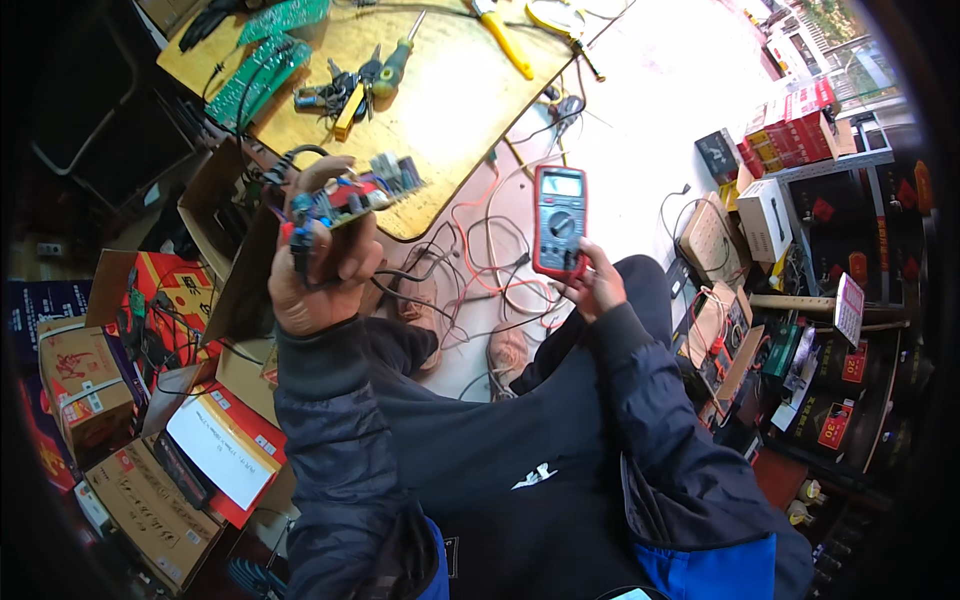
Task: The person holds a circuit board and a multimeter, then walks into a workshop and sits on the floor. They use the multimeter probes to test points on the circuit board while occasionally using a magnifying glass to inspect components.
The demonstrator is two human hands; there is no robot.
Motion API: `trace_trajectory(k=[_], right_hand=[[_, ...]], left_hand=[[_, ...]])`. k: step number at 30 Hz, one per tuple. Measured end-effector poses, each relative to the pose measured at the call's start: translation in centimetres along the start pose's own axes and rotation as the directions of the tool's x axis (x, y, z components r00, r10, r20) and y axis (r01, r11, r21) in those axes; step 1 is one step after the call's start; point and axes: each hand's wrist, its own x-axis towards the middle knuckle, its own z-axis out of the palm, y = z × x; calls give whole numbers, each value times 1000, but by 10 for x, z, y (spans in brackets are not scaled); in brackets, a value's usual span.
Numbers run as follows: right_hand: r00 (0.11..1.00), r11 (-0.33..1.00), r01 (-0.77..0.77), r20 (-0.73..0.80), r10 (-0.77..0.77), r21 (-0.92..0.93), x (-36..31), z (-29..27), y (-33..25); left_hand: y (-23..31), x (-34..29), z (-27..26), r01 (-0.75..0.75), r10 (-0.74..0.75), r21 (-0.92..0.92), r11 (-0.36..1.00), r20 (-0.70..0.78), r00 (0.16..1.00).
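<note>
Nearest is the wearer's own lap in dark clothing (480, 440), with two dark, padded jacket sleeves (340, 450) reaching forward from the lower edge. The left grip (320, 270) is curled around a small circuit board crowded with coloured components (375, 192), holding it up, tilted, in front of the near corner of the counter. The right grip (597, 285) is closed on the lower end of a red-cased handheld multimeter with a round dial and lit screen (562, 215); the meter is to the right of the board, well apart from it, its face turned up toward the wearer. Below and beyond the hands, two brown shoes (507, 348) rest on the pale floor (640, 130) among tangled black, red and white cables (480, 255). To the left stand open cardboard boxes (90, 385); to the right, stacked red boxes (790, 125) stand near shelving. Farther out, the yellow wooden counter (450, 130) carries green circuit boards (262, 80), a screwdriver with a green handle (393, 72) and, near its far edge, a yellow-handled tool (507, 45)
</note>
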Motion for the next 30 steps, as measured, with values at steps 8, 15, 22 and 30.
trace_trajectory(k=[8,15,22,30], right_hand=[[986,961,-154,-98,134,-228,143,-3,55],[961,892,-228,-238,141,-391,204,-26,79],[925,859,-370,-226,305,-354,204,-28,116],[964,945,-263,-96,249,-196,189,-33,104]], left_hand=[[38,-22,-22,54,-57,-35,998,-75,996],[52,-11,-24,21,-24,-143,989,-21,999],[48,4,-10,34,-28,-118,992,49,998],[43,20,3,64,-64,5,998,87,994]])
